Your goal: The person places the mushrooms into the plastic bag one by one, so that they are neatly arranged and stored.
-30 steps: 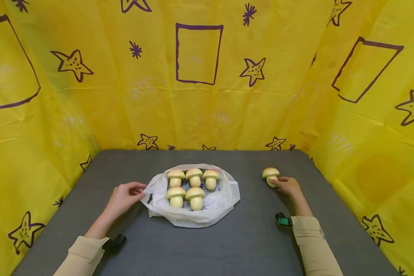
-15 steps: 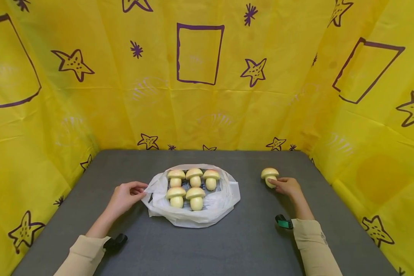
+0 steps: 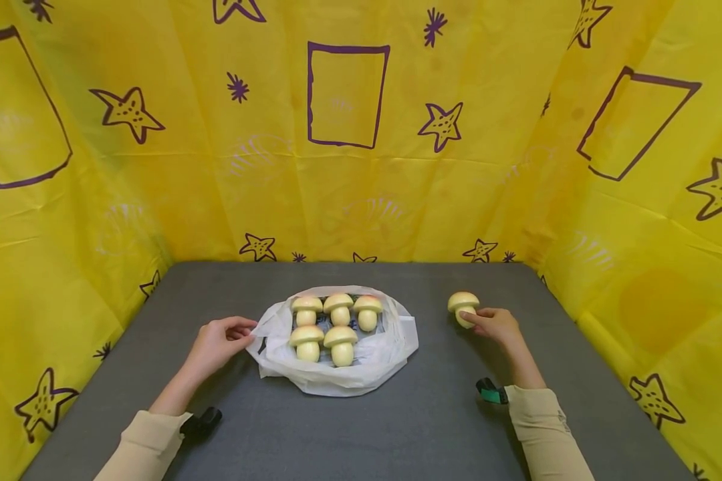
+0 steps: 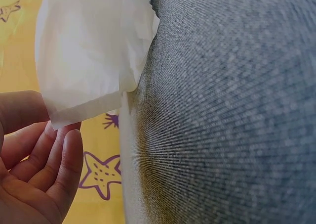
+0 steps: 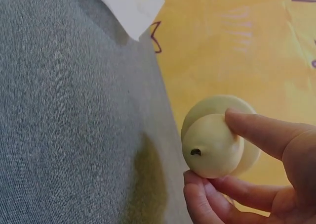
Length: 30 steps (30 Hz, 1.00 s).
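A white plastic bag (image 3: 343, 382) lies spread on the table with its mouth up, and several toy mushrooms (image 3: 339, 308) with pale stems and reddish-tinged caps sit in two rows within it. At the bag's left edge, my left hand (image 3: 219, 344) pinches the white plastic (image 4: 84, 61) between thumb and fingers. Off to the right of the bag, my right hand (image 3: 498, 325) holds another mushroom (image 3: 464, 304) by its stem, cap pointing away. In the right wrist view, thumb and fingertips grip that mushroom's stem (image 5: 210, 145), whose end has a small dark mark.
The dark grey table (image 3: 361, 434) stretches under both arms. Yellow cloth (image 3: 349, 200) printed with purple stars and outlines hangs at the back and on both sides. Black wrist devices (image 3: 201, 422) sit at both cuffs.
My right hand, with the mushroom in it, has shifted slightly left toward the bag. The left hand and the bag look the same.
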### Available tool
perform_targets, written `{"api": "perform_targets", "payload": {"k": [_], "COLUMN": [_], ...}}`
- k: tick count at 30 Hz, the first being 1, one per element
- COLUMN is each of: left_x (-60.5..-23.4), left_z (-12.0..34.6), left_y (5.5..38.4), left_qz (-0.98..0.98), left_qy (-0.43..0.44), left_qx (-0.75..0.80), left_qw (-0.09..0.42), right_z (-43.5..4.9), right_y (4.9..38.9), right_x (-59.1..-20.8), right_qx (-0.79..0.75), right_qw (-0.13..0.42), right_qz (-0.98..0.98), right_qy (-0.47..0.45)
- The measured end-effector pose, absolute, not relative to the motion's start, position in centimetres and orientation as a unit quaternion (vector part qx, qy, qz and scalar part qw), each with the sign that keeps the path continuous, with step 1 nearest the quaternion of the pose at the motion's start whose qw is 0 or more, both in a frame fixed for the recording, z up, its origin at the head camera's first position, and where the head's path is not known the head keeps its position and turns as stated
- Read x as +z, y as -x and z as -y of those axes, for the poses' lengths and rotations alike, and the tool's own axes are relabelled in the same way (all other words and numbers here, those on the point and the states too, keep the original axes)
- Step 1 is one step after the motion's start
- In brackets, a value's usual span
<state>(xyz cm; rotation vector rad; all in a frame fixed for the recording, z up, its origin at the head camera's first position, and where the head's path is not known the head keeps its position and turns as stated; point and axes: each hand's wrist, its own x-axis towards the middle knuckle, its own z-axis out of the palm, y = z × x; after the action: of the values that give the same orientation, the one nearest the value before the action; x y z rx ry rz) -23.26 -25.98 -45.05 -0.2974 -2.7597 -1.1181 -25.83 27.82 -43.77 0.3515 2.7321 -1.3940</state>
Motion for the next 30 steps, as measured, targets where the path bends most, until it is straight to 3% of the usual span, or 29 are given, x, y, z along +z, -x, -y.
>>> {"api": "perform_targets", "payload": {"k": [30], "left_x": [-45.6], "left_z": [26.1], "left_y": [23.4], "left_qz": [0.92], "left_qy": [0.105], "left_qx": [-0.367], "left_qw": [0.086], "right_z": [-23.7], "right_y": [24.4], "right_x": [-40.6], "right_qx": [-0.429], "right_qw": [0.028], "right_qz": [-0.901], "right_qy": [-0.05]}}
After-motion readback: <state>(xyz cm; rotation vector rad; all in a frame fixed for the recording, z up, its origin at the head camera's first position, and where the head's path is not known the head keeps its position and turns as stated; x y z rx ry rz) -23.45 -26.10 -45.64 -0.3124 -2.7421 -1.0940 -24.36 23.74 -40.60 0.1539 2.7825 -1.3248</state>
